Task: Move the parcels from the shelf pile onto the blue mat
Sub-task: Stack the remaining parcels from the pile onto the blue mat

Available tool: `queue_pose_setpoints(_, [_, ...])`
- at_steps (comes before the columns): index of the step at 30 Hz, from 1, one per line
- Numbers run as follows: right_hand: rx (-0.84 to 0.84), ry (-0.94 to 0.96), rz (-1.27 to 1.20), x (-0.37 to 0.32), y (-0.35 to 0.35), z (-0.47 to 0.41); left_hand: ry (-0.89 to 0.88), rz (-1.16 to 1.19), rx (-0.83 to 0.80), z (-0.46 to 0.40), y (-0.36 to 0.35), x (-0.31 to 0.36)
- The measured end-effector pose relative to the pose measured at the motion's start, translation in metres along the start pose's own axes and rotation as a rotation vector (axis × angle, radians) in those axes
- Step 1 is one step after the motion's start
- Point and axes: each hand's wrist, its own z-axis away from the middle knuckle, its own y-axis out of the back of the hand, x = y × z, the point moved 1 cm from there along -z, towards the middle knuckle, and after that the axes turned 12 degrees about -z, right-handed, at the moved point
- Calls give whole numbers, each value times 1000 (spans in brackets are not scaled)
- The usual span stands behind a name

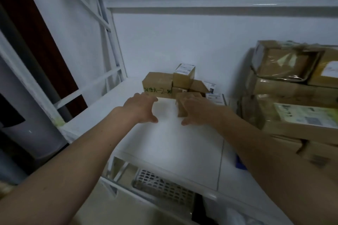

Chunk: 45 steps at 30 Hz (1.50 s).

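Reaching for the parcels (pixel 175 84) is the step in hand — a small pile of brown boxes at the back of the shelf (pixel 182 142), against the wall. The right hand (pixel 194 109) covers the nearest box (pixel 181 109), fingers spread over it but not visibly clamped; the left hand (pixel 141 108) hovers just beside it, fingers spread and holding nothing. Next comes closing both hands on that box and lifting it clear of its neighbours. No blue mat can be made out for certain. A taller stack (pixel 292 97) fills the shelf's right side.
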Motion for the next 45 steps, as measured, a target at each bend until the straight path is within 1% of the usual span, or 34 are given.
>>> queue_pose_setpoints(2, [-39,-54,-28,-16,-11,-16,-17,24,-14,0,-10,-23])
queue_pose_setpoints(6, [-51,-110,-44,-44,-30,-44,-52,30,-8,-7,-28,-59])
queue_pose_setpoints(11, [-70,-159,-40,-59,-52,-78,-84,43,-34,-26,-51,-86])
queue_pose_setpoints(17, [-86,-221,7,-53,-65,-121,-105,51,-58,-66,-71,-107])
queue_pose_setpoints(21, [-81,-255,-24,-42,-65,-159,-113,58,-79,-100,-81,-117])
queue_pose_setpoints(25, [-65,-296,-45,-29,-59,-203,-143,66,-111,-149,-87,-123])
queue_pose_setpoints(28, [-43,-333,-51,-14,-58,-236,-129,87,-100,-193,-87,-126])
queue_pose_setpoints(34, [28,-380,-141,9,-57,-291,-51,194,-88,-264,-92,-126])
queue_pose_setpoints(37, [79,-404,-177,13,-54,-307,-25,284,-131,-289,-93,-126])
queue_pose_setpoints(41, [105,-398,-88,16,-51,-320,6,452,-158,-311,-98,-124])
queue_pose_setpoints(45, [127,-423,-16,14,-53,-329,47,587,-134,-319,-101,-125])
